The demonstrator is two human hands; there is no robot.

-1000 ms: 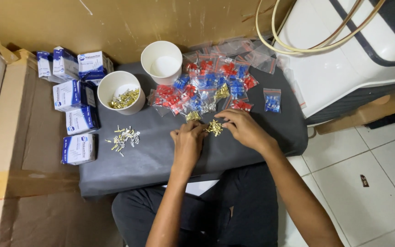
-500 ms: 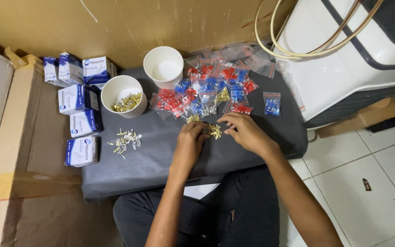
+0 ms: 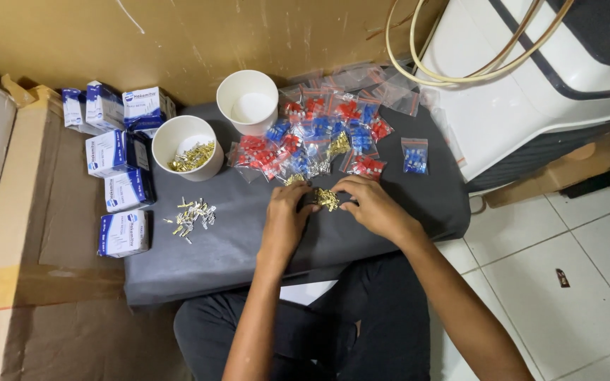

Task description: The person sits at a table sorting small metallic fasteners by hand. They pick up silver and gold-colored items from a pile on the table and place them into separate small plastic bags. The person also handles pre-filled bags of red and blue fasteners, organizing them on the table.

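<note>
Two hands meet over our dark pad [image 3: 248, 240]: left hand [image 3: 285, 215] and right hand [image 3: 370, 204] pinch a brass terminal pile [image 3: 326, 199] mid-pad. Fingers hide most of it; individual terminals too small to make out, grip on single pieces unclear.

Two paper cups [image 3: 248, 102] stand behind the loose terminals [image 3: 192, 217]; small boxes [image 3: 123, 190] left, bagged connectors [image 3: 323, 134] right.
</note>
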